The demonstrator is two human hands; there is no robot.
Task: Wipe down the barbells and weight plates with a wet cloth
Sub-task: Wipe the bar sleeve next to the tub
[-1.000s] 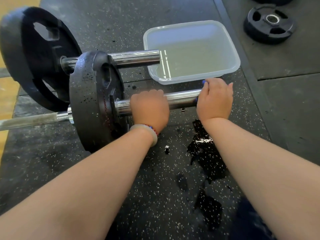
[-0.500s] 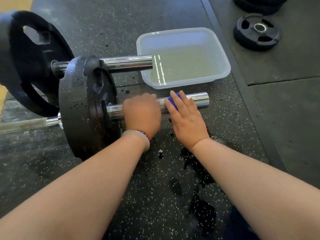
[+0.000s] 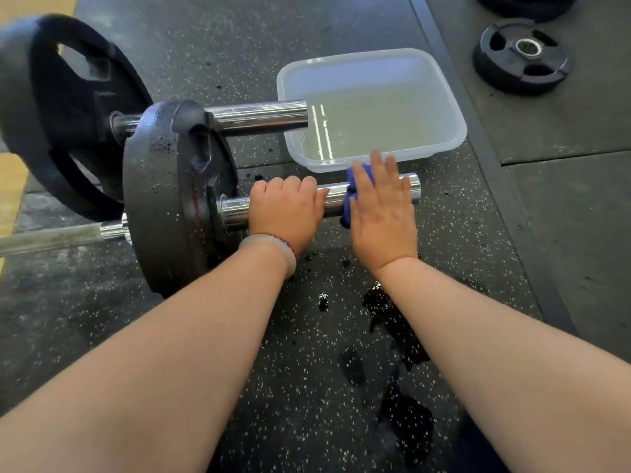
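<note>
A barbell's chrome sleeve [image 3: 336,196] lies across the rubber floor, with a wet black weight plate [image 3: 164,196] on it at the left. My left hand [image 3: 285,208] grips the sleeve just right of the plate. My right hand [image 3: 382,213] lies flat, fingers straight, pressing a blue cloth [image 3: 351,196] onto the sleeve near its free end. A second barbell sleeve [image 3: 259,117] lies behind, carrying a larger black plate [image 3: 65,110].
A clear plastic tub of water [image 3: 454,138] sits just behind the sleeve's end. A small black plate [image 3: 522,58] lies flat on the mat at the far right. Water puddles [image 3: 392,319] darken the floor between my arms.
My right hand slid from the sleeve's tip inward with the cloth and flattened out, then shifted slightly back toward the end. My left hand kept its grip.
</note>
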